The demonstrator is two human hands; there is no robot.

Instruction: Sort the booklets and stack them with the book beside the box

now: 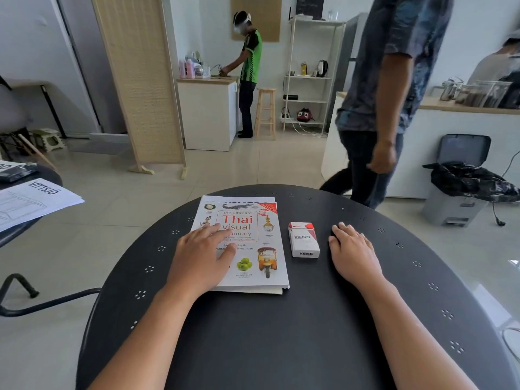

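A white book [253,240] titled "Thai visual dictionary" lies on the round black table [281,319], on top of thin white booklets whose edges [261,197] show beyond its far and near sides. A small white and red VESS box [304,240] sits just to the book's right. My left hand [201,254] rests flat on the book's left half, fingers straight. My right hand [351,251] lies flat on the bare tabletop to the right of the box, touching nothing else.
A second black table at the left edge carries loose white papers [33,201] marked VITTSJÖ. A person [388,94] walks past just behind my table on the right. A grey bin [461,178] stands at the far right. Another person [247,71] works at a counter in the background.
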